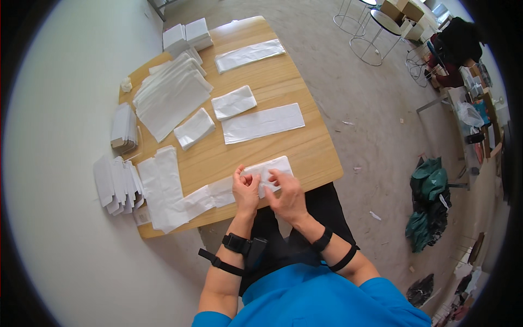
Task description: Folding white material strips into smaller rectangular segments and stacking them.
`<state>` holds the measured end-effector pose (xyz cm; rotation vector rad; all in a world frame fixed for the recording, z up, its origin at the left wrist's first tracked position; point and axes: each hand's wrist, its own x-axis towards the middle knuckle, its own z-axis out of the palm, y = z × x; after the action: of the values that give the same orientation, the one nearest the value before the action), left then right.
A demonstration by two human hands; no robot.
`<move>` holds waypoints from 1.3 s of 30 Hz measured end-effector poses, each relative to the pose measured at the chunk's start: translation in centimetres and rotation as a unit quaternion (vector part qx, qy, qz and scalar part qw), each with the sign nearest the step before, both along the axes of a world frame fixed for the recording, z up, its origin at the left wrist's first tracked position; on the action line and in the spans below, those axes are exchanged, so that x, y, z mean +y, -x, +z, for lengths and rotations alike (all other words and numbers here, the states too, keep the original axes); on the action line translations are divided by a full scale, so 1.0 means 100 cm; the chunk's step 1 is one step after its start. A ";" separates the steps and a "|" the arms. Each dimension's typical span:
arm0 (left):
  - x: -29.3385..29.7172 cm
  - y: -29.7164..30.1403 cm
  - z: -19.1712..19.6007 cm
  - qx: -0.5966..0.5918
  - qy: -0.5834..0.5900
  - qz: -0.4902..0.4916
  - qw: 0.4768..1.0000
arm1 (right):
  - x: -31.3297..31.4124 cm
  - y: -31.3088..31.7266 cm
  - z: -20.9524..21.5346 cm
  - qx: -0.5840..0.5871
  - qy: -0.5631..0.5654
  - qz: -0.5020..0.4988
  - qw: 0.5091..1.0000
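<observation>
At the near edge of the wooden table, my left hand (247, 188) is curled, fingertips and thumb drawn together; whether anything thin is between them cannot be made out. My right hand (287, 197) is beside it, thumb and forefinger apart, over a long white folded sheet (282, 165). This thin sheet looks like paper or plastic film. Its left part (220, 191) runs toward a wider crumpled white sheet (163, 185). Farther off lie another flat white strip (264, 124) and two smaller folded white pieces, one (234, 102) beside the strip and one (195, 129) left of it.
The wooden table (310, 158) also bears a fanned pile of white sheets (171, 95), a far strip (250, 55) and stacked white boxes (188, 37). More flat white cartons (117, 182) stand along the left wall. On the right floor lies a green-black bag (430, 196); a person (457, 49) is beyond.
</observation>
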<state>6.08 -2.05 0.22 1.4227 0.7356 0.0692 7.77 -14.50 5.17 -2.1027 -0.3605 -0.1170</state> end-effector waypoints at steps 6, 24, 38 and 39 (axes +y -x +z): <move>0.004 -0.005 -0.002 -0.010 -0.188 -0.008 0.982 | -0.035 -0.033 -0.027 0.125 -0.005 -0.139 0.982; 0.012 -0.010 -0.002 -0.020 -0.345 -0.078 0.935 | -0.029 -0.051 -0.060 0.155 0.046 -0.141 0.977; 0.024 -0.001 0.009 0.016 0.148 -0.080 0.986 | -0.003 -0.039 -0.032 0.144 -0.074 -0.100 0.982; 0.023 -0.002 -0.008 0.033 0.137 -0.087 0.986 | -0.005 -0.040 -0.054 0.132 -0.038 -0.096 0.986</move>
<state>6.30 0.29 -0.59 1.2247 0.6443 -0.2081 11.80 -15.01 -0.25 -2.0419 0.0048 0.0345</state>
